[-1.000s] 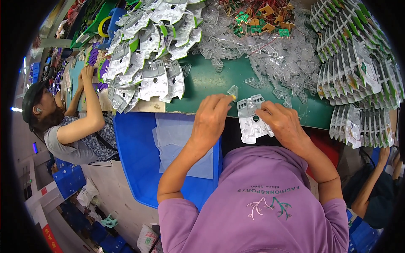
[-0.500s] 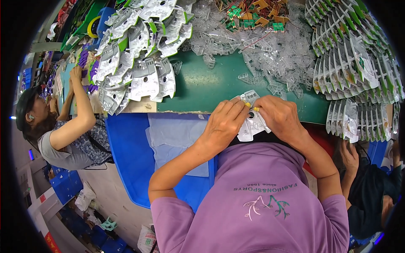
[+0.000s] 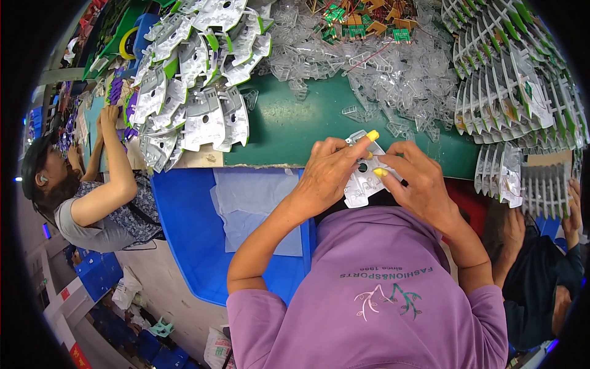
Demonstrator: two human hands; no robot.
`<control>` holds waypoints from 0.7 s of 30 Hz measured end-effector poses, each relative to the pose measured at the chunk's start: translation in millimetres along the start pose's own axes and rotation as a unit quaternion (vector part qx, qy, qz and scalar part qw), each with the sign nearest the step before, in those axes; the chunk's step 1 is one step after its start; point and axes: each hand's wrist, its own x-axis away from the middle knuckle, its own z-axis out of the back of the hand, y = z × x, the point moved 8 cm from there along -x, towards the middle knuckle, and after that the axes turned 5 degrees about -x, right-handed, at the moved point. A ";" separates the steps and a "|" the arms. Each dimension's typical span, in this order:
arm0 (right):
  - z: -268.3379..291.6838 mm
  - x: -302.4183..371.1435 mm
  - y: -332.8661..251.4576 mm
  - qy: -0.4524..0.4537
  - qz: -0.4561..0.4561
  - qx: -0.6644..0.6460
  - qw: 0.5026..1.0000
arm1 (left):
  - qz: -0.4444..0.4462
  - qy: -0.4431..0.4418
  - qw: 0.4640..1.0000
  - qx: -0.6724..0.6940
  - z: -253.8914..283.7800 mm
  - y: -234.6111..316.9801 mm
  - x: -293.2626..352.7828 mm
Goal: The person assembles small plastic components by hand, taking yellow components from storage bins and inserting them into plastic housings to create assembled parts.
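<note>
Close to my body, at the front edge of the green table [image 3: 289, 138], is a grey-white plastic shell [image 3: 362, 189] with a dark round hole. My left hand [image 3: 327, 177] grips its left side, the index finger stretched over its upper part and tipped with a yellow finger cover. From the other side, my right hand [image 3: 423, 183] holds the shell with bent fingers. Its thumb, also in a yellow cover, lies by the hole. Whether a small part sits under the right fingertips cannot be seen.
Clear plastic pieces [image 3: 393, 80] are heaped ahead, with green circuit boards [image 3: 353, 29] and wires behind. Shells are piled at left [image 3: 206, 117] and stacked at right [image 3: 501, 104]. A blue bin [image 3: 184, 246] stands below the table edge. People work on both sides, one at left [image 3: 101, 203].
My fingertips, close together at the shell's top before, have separated. My left index finger now reaches farther up, my right thumb lower. At right, another person's hands now hold a stack of shells.
</note>
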 end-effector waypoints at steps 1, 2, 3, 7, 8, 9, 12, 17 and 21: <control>3.3 1.5 -3.0 0.015 -0.001 -0.037 0.999 | -0.004 -0.036 0.999 -0.023 -4.8 0.4 1.7; 6.3 2.7 -6.3 0.014 -0.001 -0.039 0.999 | -0.003 -0.037 0.999 -0.024 -4.2 0.4 2.5; 3.9 4.2 -3.4 -0.023 -0.043 -0.151 0.987 | 0.001 -0.034 0.999 -0.025 -2.8 0.1 3.2; 2.9 13.8 -21.7 0.019 0.061 -0.070 0.995 | -0.001 -0.010 1.000 -0.017 -2.0 1.1 5.8; -1.5 16.3 -20.1 0.018 0.061 -0.070 0.996 | -0.001 -0.009 1.000 -0.017 -1.9 1.7 5.8; -4.8 19.7 -23.4 0.031 0.095 -0.017 0.995 | 0.003 -0.011 1.000 -0.018 -1.7 2.0 5.3; -20.2 26.9 -25.9 0.036 0.132 0.065 0.989 | 0.008 -0.010 1.000 -0.007 -3.1 1.2 5.0; -32.1 32.6 -26.0 0.024 0.132 0.078 0.988 | 0.004 -0.011 1.000 0.022 -0.6 -2.9 5.2; -40.0 35.4 -21.4 0.043 0.098 0.048 0.993 | 0.024 -0.026 0.998 0.043 -0.5 -7.4 6.6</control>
